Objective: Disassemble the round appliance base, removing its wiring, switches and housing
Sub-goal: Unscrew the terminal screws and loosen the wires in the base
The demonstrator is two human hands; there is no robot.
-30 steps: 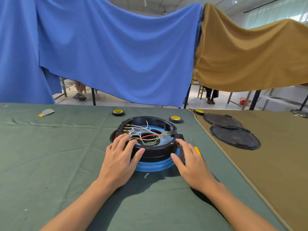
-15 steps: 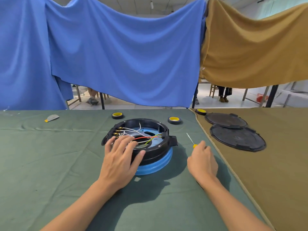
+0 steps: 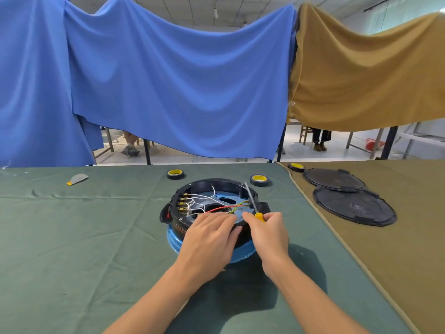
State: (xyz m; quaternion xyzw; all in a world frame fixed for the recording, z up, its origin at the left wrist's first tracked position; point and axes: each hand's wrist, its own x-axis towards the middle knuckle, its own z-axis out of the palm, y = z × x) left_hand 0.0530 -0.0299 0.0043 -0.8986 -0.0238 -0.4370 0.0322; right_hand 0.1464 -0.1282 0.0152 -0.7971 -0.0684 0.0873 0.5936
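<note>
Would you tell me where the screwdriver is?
Head view: the right hand grips the screwdriver over the right side of the base, beside the left hand.

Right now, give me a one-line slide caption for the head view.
Disassembly: left hand rests on the round appliance base while the right hand holds a yellow-handled screwdriver over its exposed wiring.

**Head view.** Single wide-angle camera, worn on the person's head, facing forward and down.
- **Near range:** both forearms enter from the bottom edge. The left hand [image 3: 209,235] and the right hand [image 3: 267,232], the latter gripping a screwdriver [image 3: 260,216], sit just below mid-frame at the round appliance base [image 3: 224,183].
- **Middle range:** green-covered table [image 3: 84,237]; tan-covered table [image 3: 397,261] at right.
- **Far range:** blue cloth [image 3: 180,92] and tan cloth [image 3: 361,80] fill the upper half, their lines bowed toward the frame edges.
</note>
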